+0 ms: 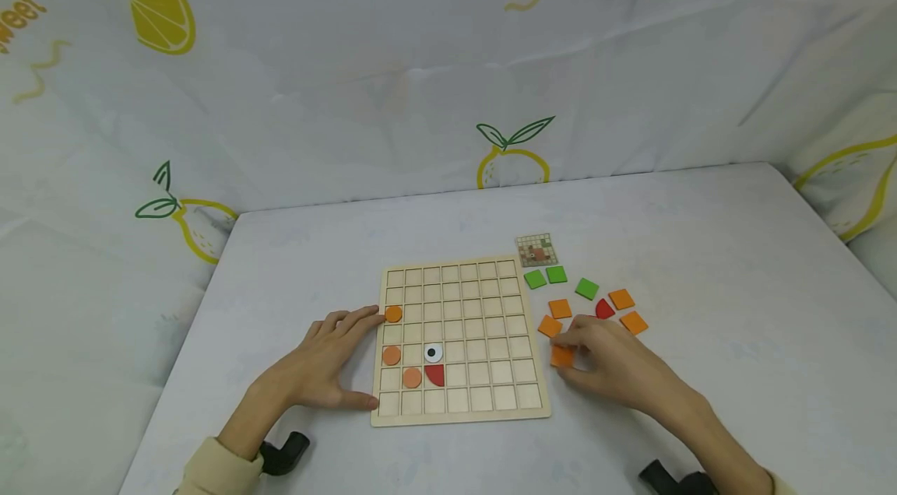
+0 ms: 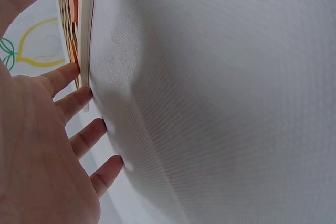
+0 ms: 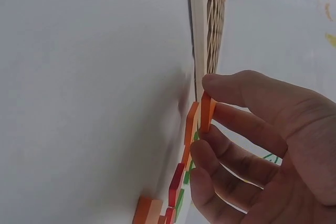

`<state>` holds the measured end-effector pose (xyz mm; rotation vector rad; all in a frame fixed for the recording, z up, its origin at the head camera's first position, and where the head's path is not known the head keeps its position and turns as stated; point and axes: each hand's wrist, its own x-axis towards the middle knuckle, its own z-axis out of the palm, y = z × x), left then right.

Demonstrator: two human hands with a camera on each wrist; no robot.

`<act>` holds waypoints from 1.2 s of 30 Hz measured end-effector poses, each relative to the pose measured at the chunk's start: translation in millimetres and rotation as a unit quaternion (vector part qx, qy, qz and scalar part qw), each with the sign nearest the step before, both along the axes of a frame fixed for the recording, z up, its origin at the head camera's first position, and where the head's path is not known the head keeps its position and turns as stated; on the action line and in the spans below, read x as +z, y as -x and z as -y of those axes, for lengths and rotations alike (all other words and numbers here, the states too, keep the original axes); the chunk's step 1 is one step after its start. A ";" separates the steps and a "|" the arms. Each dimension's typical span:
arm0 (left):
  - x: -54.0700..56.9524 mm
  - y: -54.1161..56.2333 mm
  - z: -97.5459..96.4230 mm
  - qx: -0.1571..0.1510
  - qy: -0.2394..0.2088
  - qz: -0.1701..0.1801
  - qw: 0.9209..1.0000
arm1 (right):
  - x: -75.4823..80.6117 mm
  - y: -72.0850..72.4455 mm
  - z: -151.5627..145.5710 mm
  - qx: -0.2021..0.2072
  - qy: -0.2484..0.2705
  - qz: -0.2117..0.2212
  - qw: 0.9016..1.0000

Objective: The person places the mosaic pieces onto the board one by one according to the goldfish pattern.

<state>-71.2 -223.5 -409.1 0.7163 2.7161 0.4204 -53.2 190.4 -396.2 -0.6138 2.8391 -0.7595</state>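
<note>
Along the left edge of the board (image 1: 459, 419) rests the left hand (image 1: 317, 370), fingers spread wide. On the board's left half lie three orange discs (image 1: 412, 377), an eye disc (image 1: 440, 357) and a red wedge (image 1: 436, 375). A picture card (image 1: 536, 250) sits by its upper right corner. Just right of the board, the right hand (image 1: 617, 366) pinches an orange square (image 1: 562, 356) — loose tiles (image 1: 586, 289) also lie on that side.

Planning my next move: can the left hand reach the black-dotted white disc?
Probably yes: the left hand touches the left edge of the pale wooden grid board, and nothing covers the white disc.
</note>
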 end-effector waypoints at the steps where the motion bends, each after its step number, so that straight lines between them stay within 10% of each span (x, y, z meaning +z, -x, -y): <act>1: 0.0 0.0 0.1 0.000 -0.001 0.000 1.000 | 0.5 0.6 1.3 0.002 0.003 0.001 1.000; 36: -4.6 0.7 0.8 -0.001 0.004 -0.008 1.000 | 16.7 29.4 96.5 0.085 0.038 0.015 0.996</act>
